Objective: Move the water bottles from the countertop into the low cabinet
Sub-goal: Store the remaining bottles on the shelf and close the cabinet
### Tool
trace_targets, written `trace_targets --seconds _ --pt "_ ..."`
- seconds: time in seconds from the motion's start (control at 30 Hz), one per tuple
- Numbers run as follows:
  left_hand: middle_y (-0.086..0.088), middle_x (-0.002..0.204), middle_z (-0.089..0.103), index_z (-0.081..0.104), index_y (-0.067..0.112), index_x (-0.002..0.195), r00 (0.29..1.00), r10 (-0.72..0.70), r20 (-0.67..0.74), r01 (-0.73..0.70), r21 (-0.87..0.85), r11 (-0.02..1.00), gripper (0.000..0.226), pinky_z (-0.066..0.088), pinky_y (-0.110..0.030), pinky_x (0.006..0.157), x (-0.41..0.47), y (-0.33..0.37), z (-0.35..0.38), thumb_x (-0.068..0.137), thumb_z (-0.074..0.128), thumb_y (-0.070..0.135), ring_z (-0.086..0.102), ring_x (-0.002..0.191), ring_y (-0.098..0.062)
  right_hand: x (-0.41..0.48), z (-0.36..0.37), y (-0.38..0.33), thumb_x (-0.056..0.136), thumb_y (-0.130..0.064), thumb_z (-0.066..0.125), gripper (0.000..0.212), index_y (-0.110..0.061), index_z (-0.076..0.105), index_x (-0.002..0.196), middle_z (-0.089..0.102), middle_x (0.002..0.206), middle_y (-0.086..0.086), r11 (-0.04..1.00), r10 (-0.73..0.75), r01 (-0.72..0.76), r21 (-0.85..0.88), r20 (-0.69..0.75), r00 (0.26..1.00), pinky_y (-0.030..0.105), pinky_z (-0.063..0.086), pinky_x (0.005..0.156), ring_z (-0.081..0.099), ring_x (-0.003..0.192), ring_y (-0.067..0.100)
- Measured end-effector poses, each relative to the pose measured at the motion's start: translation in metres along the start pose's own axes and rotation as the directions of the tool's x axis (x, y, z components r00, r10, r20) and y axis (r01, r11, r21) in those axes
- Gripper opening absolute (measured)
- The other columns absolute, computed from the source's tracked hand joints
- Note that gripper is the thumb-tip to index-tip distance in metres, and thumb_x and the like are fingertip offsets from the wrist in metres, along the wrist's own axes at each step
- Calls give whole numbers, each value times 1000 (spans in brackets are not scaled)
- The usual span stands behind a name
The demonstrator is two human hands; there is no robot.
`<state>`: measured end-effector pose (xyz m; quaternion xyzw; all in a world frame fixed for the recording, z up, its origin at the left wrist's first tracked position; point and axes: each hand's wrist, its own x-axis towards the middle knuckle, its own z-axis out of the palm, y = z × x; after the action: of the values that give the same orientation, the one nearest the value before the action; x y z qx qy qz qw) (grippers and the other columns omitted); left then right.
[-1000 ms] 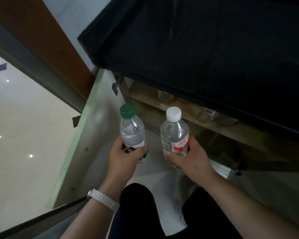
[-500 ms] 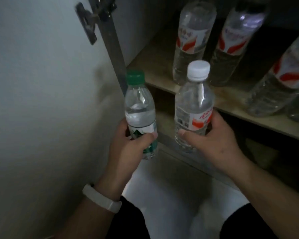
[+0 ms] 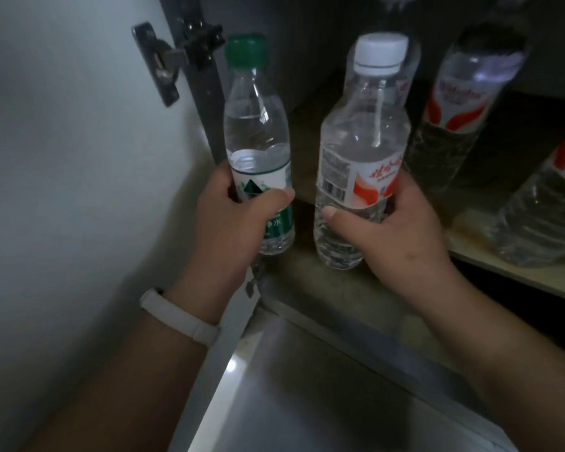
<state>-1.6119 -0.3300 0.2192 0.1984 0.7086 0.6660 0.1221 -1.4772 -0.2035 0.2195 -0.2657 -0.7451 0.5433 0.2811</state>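
My left hand grips a clear green-capped bottle with a green and white label, held upright at the cabinet's left edge. My right hand grips a clear white-capped bottle with a red and white label, upright over the front of the wooden shelf. Whether either bottle's base touches the shelf I cannot tell. Two more red-labelled bottles stand on the shelf: one just behind the white-capped bottle, another at the far right.
The open white cabinet door fills the left, with its metal hinge near the green cap. A dark lower compartment lies under the shelf at the right. Pale floor shows between my forearms.
Both hands have carried their bottles forward and up towards the shelf. The view has closed in on the cabinet, and the shelf bottles look larger.
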Motion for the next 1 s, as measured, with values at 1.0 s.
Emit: trace_targets --seconds 1.0 --pt "14 121 68 55 27 129 962 273 13 -273 -20 962 54 55 -40 98 94 -3 62 82 83 23 64 112 -4 28 -35 7 63 -61 75 69 -41 52 125 61 117 -17 981 -64 -9 -194 -365 929 33 55 89 60 106 0"
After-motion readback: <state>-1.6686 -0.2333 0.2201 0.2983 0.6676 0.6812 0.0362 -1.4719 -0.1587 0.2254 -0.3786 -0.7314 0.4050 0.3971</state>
